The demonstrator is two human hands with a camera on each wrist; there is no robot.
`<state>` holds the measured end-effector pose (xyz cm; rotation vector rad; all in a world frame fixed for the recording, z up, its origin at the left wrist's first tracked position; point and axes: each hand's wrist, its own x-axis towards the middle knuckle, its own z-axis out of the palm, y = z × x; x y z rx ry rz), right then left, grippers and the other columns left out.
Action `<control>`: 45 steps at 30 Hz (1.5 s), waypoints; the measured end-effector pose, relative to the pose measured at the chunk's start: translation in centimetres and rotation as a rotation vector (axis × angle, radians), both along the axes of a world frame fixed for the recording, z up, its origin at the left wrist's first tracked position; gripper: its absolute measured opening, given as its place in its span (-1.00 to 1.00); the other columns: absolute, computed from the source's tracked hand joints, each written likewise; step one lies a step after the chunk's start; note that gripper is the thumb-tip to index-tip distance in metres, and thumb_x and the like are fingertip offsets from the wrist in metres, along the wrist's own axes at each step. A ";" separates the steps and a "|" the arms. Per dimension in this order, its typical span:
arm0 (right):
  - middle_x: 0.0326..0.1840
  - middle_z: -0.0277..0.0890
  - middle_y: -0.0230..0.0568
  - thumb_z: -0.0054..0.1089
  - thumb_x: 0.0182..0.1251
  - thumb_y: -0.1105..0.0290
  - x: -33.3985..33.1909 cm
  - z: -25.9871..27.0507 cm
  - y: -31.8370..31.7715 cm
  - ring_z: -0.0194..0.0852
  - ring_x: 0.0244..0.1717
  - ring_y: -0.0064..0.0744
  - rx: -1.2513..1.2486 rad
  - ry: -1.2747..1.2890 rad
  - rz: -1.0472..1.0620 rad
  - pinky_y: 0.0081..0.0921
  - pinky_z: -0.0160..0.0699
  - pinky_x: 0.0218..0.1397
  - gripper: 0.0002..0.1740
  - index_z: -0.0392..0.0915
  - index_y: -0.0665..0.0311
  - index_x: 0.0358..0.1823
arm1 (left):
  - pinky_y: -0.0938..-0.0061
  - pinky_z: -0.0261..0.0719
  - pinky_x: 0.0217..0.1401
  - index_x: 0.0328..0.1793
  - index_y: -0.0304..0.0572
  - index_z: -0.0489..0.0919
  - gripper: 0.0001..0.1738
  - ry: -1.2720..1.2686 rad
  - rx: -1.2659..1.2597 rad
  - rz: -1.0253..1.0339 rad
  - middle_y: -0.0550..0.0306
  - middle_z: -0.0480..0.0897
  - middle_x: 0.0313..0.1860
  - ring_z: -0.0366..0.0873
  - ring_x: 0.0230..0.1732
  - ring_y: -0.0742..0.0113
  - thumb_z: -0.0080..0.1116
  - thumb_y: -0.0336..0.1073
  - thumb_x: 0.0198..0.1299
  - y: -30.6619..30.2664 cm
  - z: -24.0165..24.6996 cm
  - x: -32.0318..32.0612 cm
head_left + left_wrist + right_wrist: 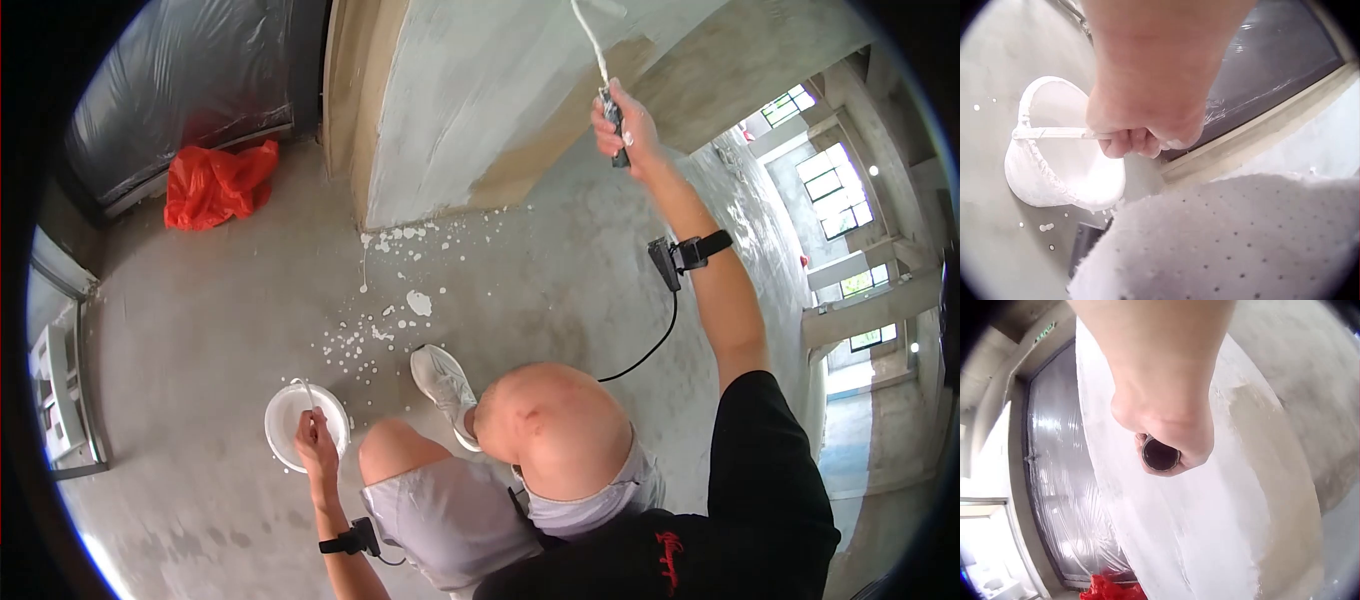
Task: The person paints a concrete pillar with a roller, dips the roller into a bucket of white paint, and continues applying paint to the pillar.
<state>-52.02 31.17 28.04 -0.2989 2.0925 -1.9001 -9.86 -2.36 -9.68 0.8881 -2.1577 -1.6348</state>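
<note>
My right hand (627, 130) grips the dark handle of a paint roller (601, 62), its white-coated rod reaching up to the wall, with the roller end at the top edge of the head view. In the right wrist view the handle's round hollow end (1161, 454) shows below the fist. The wall (480, 90) is mostly coated white, with a bare tan strip along one side. Low on the left, my left hand (316, 445) holds the handle of a white bucket (283, 462). The left wrist view shows the fingers curled round that handle (1054, 133) and white paint on the bucket's rim.
White splatters (419, 302) dot the concrete floor between the bucket and the wall base. A crumpled red plastic bag (218, 185) lies by a plastic-covered opening (190, 80). My shoe (443, 385) and bare knees are close to the bucket. A window frame (75, 390) stands far left.
</note>
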 end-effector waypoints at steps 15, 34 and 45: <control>-0.71 0.14 -0.51 -0.19 0.47 -0.21 -1.9 -2.1 -2.3 -0.01 -0.83 -0.65 -0.216 -0.096 0.017 -0.59 -0.01 -0.78 -0.46 0.34 0.11 -0.40 | 0.57 -0.01 -0.64 -0.40 -0.26 0.41 -0.61 -0.041 0.183 0.019 0.34 0.29 -0.67 0.09 -0.66 0.65 -0.01 -0.13 0.44 0.0 1.9 0.0; -0.73 0.15 -0.45 -0.15 0.47 -0.19 3.6 -18.9 -1.8 0.05 -0.82 -0.60 -0.010 -0.316 -0.080 -0.54 0.10 -0.77 -0.44 0.31 0.16 -0.45 | 0.56 -0.01 -0.65 -0.42 -0.23 0.41 -0.58 -0.073 0.262 -0.007 0.36 0.28 -0.71 0.11 -0.68 0.64 0.00 -0.09 0.43 -0.4 1.3 0.6; -0.72 0.15 -0.48 -0.22 0.49 -0.18 -1.3 -0.2 -1.8 0.01 -0.83 -0.61 -0.131 0.034 -0.043 -0.55 0.04 -0.76 -0.46 0.32 0.14 -0.40 | 0.54 0.03 -0.66 -0.40 -0.26 0.42 -0.62 -0.043 0.168 -0.084 0.33 0.31 -0.72 0.14 -0.69 0.63 -0.02 -0.14 0.43 1.6 0.8 -0.1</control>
